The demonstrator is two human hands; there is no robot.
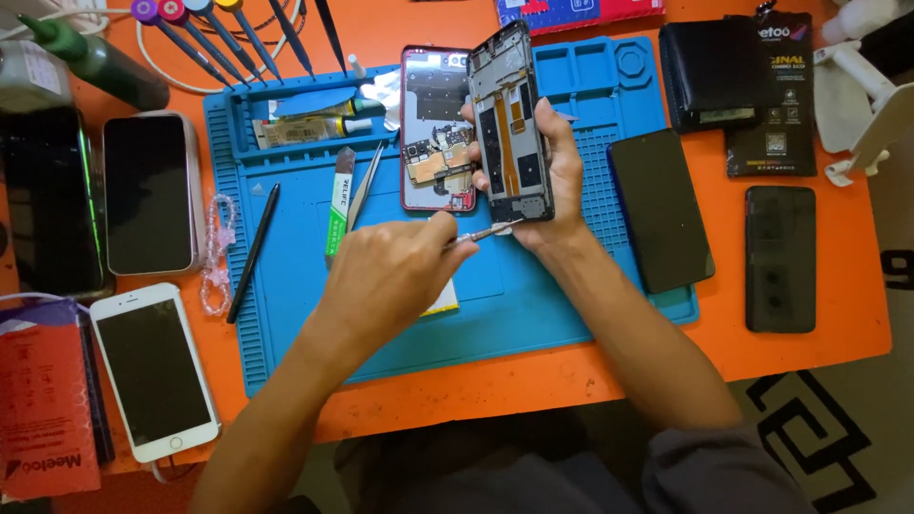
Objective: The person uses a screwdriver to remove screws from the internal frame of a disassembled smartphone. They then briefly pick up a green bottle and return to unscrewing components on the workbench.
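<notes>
holding a phone frame (512, 124) upright, the right hand's (552, 181) grip clamps it; the left hand's (390, 276) grip pinches tweezers (486, 232) at its lower edge.

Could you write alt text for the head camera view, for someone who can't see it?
Seen from above, a person's right hand holds an opened phone frame upright over a blue repair mat, while the left hand points metal tweezers at its lower edge. A red opened phone lies on the mat, with other phones and screwdrivers spread over the orange table.
</notes>
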